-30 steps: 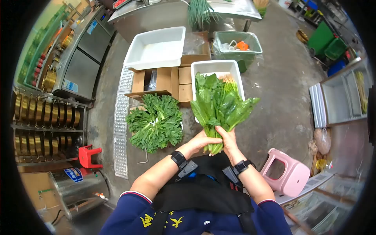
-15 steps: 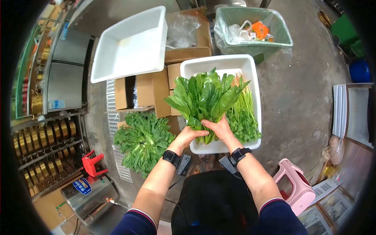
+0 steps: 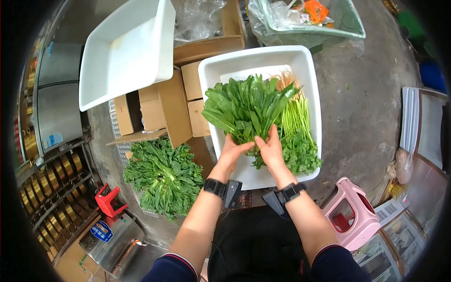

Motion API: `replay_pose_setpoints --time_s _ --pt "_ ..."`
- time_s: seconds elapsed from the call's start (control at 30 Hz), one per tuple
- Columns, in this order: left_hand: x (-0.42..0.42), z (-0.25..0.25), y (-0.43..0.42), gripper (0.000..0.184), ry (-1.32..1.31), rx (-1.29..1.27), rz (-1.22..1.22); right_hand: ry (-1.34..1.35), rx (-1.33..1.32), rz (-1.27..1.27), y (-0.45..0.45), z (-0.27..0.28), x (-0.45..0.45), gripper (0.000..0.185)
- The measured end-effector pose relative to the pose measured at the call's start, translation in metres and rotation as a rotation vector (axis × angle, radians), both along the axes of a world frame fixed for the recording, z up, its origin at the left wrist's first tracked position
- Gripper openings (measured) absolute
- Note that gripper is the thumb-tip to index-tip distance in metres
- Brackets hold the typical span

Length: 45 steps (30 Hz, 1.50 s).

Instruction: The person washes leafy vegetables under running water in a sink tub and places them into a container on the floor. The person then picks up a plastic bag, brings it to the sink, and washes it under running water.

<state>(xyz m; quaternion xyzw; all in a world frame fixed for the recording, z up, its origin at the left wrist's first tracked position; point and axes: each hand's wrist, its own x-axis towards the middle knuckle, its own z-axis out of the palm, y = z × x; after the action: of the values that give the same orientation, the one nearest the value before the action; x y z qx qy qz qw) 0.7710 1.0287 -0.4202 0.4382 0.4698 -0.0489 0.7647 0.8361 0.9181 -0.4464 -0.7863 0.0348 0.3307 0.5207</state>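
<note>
A bunch of broad green leaves (image 3: 249, 105) lies over the left part of a white tub (image 3: 312, 87), its leaf tips pointing away from me. My left hand (image 3: 231, 152) is wrapped round the lower left side of the bunch. On the right side, my right hand (image 3: 271, 148) holds the same bunch, with the thumbs close together over the stems. Beside it in the tub rests a bundle of thin-stemmed herbs (image 3: 298, 127), roots at the far end and leaves toward me.
Another pile of leafy greens (image 3: 164, 178) is left of the tub. Beyond stand open cardboard boxes (image 3: 176, 105), an empty white tub (image 3: 129, 56) and a lined bin (image 3: 345, 28). A pink stool (image 3: 354, 221) stands at right, a red stool (image 3: 109, 199) at left.
The leafy bunch has moved from in front of my body, forward and down into the white tub, with both hands still on it. The view has tilted down and closer to the tub.
</note>
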Motion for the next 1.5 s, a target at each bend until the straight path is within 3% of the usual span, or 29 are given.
replay_pose_setpoints --time_s 0.03,0.1,0.17,0.2,0.23,0.3,0.33,0.43,0.57,0.6,0.73,0.83,0.9,1.03,1.17,1.23,1.3,1.37,1.43,1.5 --pt "-0.005 0.012 -0.004 0.072 0.015 0.034 0.07 0.071 0.104 -0.032 -0.005 0.015 0.002 0.069" --pt "-0.02 0.02 -0.01 0.081 0.141 0.103 0.055 0.02 0.048 -0.01 -0.018 0.04 0.015 0.063" --pt "-0.028 0.019 -0.013 0.081 0.385 0.577 -0.071 -0.067 0.005 -0.096 -0.025 0.042 0.027 0.053" --pt "-0.029 0.013 -0.017 0.082 0.287 0.771 -0.042 -0.188 -0.084 -0.044 -0.025 0.033 0.033 0.054" --pt "-0.025 0.009 -0.013 0.082 0.288 0.774 -0.046 -0.308 -0.174 0.01 -0.023 0.021 0.041 0.055" --pt "-0.007 -0.005 -0.001 0.084 0.132 1.146 -0.236 -0.397 -0.177 0.053 -0.001 -0.003 0.052 0.058" --pt "0.001 -0.018 0.002 0.084 0.192 1.128 -0.369 -0.337 -0.091 0.113 0.012 -0.012 0.057 0.061" --pt "0.024 -0.044 0.008 0.082 0.158 1.215 -0.459 -0.237 -0.233 0.352 0.053 -0.032 0.052 0.062" --pt "0.033 -0.077 0.012 0.08 0.246 1.143 -0.446 -0.295 -0.179 0.357 0.069 -0.062 0.045 0.06" --pt "0.035 -0.08 0.014 0.082 0.243 1.132 -0.538 -0.299 -0.181 0.352 0.067 -0.068 0.05 0.06" --pt "0.038 -0.071 0.014 0.08 0.248 1.16 -0.513 -0.256 -0.063 0.259 0.053 -0.057 0.056 0.063" --pt "0.032 -0.039 0.023 0.084 0.279 1.144 -0.6 -0.313 -0.061 0.242 0.045 -0.019 0.064 0.065" --pt "0.032 -0.009 0.028 0.09 0.298 1.156 -0.612 -0.189 -0.099 0.23 0.035 0.011 0.071 0.062" --pt "0.015 0.052 0.034 0.095 0.379 1.037 -0.705 -0.263 -0.051 0.221 -0.006 0.07 0.078 0.047" --pt "-0.044 0.13 0.024 0.083 0.178 0.801 -0.554 0.119 0.144 0.117 -0.101 0.11 0.076 0.037" --pt "-0.088 0.173 0.015 0.075 0.162 0.797 -0.597 0.156 0.045 0.105 -0.17 0.128 0.069 0.034" --pt "-0.136 0.207 0.012 0.067 0.25 0.673 -0.607 -0.025 -0.193 0.153 -0.249 0.138 0.056 0.033" --pt "-0.19 0.214 0.019 0.056 0.366 0.497 -0.702 0.075 -0.293 0.049 -0.322 0.154 0.04 0.032" --pt "-0.265 0.181 0.023 0.05 0.373 0.522 -0.619 0.3 -0.121 -0.075 -0.363 0.206 0.026 0.017" --pt "-0.292 0.212 0.02 0.051 0.617 0.525 -0.664 0.283 -0.258 -0.164 -0.389 0.241 0.014 0.02"
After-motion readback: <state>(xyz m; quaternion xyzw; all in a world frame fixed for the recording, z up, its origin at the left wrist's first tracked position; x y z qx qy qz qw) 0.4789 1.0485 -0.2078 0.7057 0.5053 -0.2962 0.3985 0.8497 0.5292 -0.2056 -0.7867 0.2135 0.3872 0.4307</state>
